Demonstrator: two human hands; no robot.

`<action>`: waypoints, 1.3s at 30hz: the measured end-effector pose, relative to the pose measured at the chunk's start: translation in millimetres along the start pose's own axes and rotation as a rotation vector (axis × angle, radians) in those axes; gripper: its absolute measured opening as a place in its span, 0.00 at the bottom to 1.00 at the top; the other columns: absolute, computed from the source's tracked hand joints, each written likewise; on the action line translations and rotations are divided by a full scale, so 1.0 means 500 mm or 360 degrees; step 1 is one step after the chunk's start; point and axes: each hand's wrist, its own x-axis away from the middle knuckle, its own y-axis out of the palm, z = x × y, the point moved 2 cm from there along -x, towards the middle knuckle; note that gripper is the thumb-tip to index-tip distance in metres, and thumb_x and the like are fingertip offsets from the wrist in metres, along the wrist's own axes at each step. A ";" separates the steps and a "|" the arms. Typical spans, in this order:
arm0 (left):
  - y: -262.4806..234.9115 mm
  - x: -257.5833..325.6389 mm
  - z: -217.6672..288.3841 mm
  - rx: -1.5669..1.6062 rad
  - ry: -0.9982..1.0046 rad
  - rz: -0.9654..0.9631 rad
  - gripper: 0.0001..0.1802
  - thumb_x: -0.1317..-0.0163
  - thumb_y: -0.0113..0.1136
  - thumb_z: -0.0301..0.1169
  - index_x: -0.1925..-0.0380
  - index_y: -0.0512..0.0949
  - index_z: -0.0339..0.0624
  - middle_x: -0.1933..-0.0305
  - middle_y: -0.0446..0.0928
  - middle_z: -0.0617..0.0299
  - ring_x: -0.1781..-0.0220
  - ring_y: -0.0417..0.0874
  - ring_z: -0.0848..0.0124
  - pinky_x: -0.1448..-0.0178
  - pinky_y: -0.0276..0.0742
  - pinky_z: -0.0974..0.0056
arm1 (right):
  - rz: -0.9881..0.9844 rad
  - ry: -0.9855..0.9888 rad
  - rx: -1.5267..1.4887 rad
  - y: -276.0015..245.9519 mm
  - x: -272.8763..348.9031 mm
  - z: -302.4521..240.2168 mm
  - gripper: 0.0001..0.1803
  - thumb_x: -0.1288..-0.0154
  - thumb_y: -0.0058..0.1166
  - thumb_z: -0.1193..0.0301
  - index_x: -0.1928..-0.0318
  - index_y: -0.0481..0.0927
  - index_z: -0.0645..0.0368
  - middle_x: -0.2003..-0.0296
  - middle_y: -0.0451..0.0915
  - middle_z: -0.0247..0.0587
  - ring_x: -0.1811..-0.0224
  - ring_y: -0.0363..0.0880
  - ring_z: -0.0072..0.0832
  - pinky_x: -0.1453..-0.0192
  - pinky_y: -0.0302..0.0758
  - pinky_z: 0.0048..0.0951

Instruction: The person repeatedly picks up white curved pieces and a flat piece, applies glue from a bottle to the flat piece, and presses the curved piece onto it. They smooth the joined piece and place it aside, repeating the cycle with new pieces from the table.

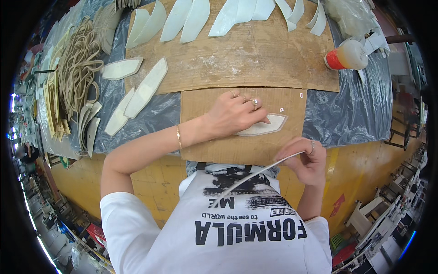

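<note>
My left hand reaches across a brown cardboard sheet, its fingers curled together over a white pointed piece with a grey border. The fingertips touch that flat piece, and whatever they may grip is hidden under the hand. At the sheet's near right corner, my right hand pinches a long thin white piece by one end. This piece shows nearly edge-on and slants down in front of my shirt. Three similar bordered pieces lie to the left, two of them overlapping.
Several pale curved pieces line the far edge of a larger brown board. A cup with a red band and amber contents sits at the right. Bundled beige cords and stacked strips fill the left. Grey plastic sheeting covers the table.
</note>
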 end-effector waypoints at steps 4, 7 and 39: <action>-0.050 0.015 -0.018 0.0706 -0.0919 -0.0184 0.15 0.35 0.62 0.36 0.52 0.78 0.41 0.65 0.82 0.59 0.66 0.83 0.62 0.62 0.77 0.64 | 0.0470 0.0614 -0.0485 -0.008 0.045 0.050 0.04 0.35 0.61 0.79 0.61 0.81 0.67 0.69 0.83 0.40 0.69 0.84 0.19 0.69 0.77 0.16; -0.117 0.036 -0.018 0.1740 -0.1495 -0.0676 0.15 0.37 0.64 0.30 0.51 0.78 0.39 0.65 0.83 0.56 0.64 0.85 0.66 0.59 0.78 0.66 | 0.0569 0.0740 -0.0356 -0.007 0.048 0.064 0.06 0.33 0.60 0.77 0.58 0.81 0.69 0.68 0.83 0.41 0.70 0.83 0.18 0.70 0.77 0.14; -0.059 0.084 0.042 0.0812 -0.1385 -0.0048 0.14 0.41 0.63 0.18 0.55 0.85 0.40 0.68 0.77 0.55 0.74 0.78 0.65 0.69 0.73 0.65 | 0.0960 0.0868 0.0325 0.051 -0.020 0.123 0.17 0.38 0.67 0.73 0.51 0.80 0.67 0.75 0.80 0.29 0.78 0.70 0.07 0.75 0.65 0.10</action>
